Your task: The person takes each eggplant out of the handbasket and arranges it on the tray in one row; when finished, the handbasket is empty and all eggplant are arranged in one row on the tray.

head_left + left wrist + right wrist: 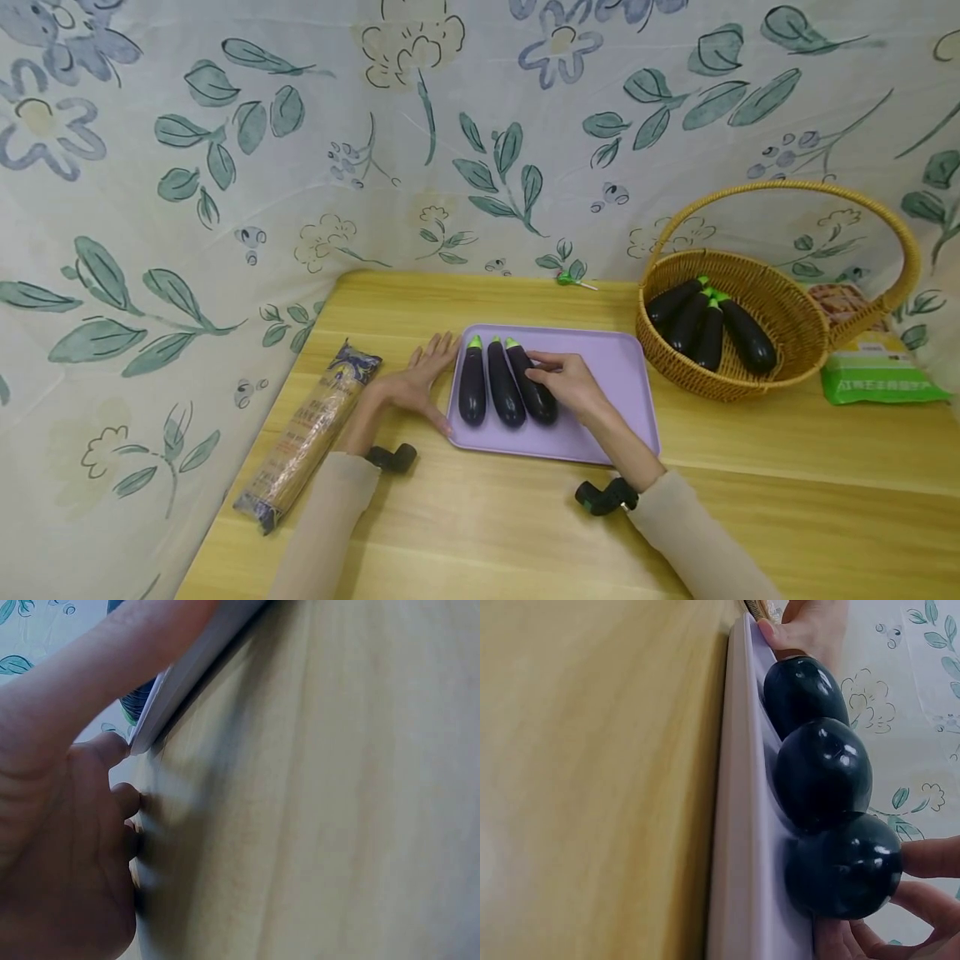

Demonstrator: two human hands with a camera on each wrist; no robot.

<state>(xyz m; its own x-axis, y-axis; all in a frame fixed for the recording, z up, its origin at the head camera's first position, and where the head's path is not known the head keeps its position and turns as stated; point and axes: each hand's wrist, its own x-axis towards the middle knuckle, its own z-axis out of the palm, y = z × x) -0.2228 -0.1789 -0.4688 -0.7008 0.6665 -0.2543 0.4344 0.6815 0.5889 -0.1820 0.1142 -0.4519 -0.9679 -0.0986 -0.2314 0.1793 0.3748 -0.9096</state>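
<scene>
Three dark eggplants with green caps lie side by side on a lilac tray (607, 392): the left eggplant (472, 387), the middle eggplant (504, 392) and the right eggplant (542, 402). My right hand (576, 385) holds the right eggplant by its upper part, thumb and fingers on it. In the right wrist view, fingers (930, 859) touch the side of that nearest eggplant (844, 866). At the tray's left edge my left hand (411, 385) is spread out, its thumb and fingertips against the rim. The left wrist view shows its palm (67, 847) beside the tray's side (180, 682).
A wicker basket (697, 379) with a tall handle stands right of the tray, holding several eggplants (742, 333). Behind it sits a green and yellow food bag (873, 367). A pack of dry noodles (307, 437) lies at left. A wrapped lollipop (566, 278) lies at the back.
</scene>
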